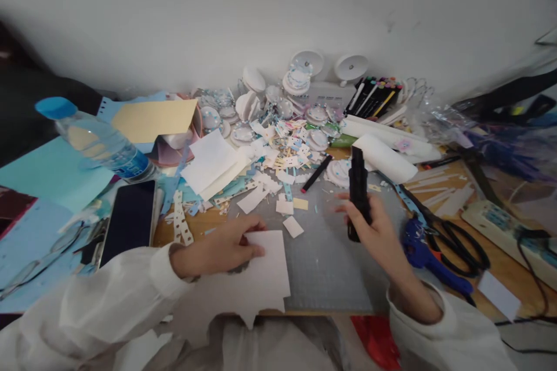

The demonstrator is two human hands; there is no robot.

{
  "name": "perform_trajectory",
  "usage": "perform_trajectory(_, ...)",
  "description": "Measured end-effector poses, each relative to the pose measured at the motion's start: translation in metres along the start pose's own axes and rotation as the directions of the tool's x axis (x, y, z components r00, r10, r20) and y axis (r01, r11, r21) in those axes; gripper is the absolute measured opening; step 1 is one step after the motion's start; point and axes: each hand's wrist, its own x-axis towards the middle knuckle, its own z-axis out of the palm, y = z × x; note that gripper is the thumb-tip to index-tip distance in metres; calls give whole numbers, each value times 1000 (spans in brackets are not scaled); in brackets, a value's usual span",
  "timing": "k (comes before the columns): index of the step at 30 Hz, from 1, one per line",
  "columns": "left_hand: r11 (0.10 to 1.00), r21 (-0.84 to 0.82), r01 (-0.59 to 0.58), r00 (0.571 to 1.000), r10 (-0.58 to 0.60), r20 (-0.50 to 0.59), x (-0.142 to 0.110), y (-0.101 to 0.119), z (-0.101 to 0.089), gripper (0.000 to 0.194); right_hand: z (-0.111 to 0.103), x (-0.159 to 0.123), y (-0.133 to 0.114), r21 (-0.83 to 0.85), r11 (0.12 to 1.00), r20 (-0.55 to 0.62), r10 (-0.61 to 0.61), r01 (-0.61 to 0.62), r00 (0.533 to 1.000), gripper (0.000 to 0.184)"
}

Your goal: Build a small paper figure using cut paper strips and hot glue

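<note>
My left hand (pixel 221 246) lies on a white sheet of paper (pixel 265 278) with a jagged cut lower edge, its fingers pressed on the top left part over the grey cutting mat (pixel 331 266). My right hand (pixel 376 229) is wrapped round a long black tool (pixel 358 182), held upright above the mat. Small white paper offcuts (pixel 292 226) lie on the mat between my hands.
A heap of paper scraps and round white pieces (pixel 282 151) fills the back. A water bottle (pixel 98 142) and a phone (pixel 129 217) lie to the left. Black scissors (pixel 452 235), a blue glue gun (pixel 429 258) and a marker set (pixel 376 95) are to the right.
</note>
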Motion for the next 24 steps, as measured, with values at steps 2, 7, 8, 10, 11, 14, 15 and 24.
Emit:
perform_trajectory(2,999,3,-34,999,34,23,3,10,-1,21,4,-22,-21,122,991,129,35,-51,991,38)
perform_trajectory(7,981,97,-168,981,177,-82,4,40,7,40,24,-57,-47,317,932,319,69,-175,945,31)
perform_trajectory(8,969,156,-190,960,217,-179,-4,44,8,41,26,-59,-45,350,916,265,101,-193,959,30)
perform_trajectory(10,920,306,-243,849,355,-391,-30,45,12,40,27,-58,-37,492,837,130,202,-241,971,32)
perform_trajectory(11,896,356,-267,796,413,-443,-47,42,15,38,26,-58,-33,576,778,73,256,-250,964,36)
perform_trajectory(14,882,317,-349,773,462,-434,-90,19,30,20,27,-60,-25,742,632,-32,366,-223,930,44)
perform_trajectory(15,917,249,-312,815,393,-425,-99,8,38,12,29,-62,-25,763,611,-44,377,-213,925,45)
perform_trajectory(24,811,-556,-182,712,-281,-644,-56,-45,94,41,97,-107,-41,736,569,241,286,-366,928,36)
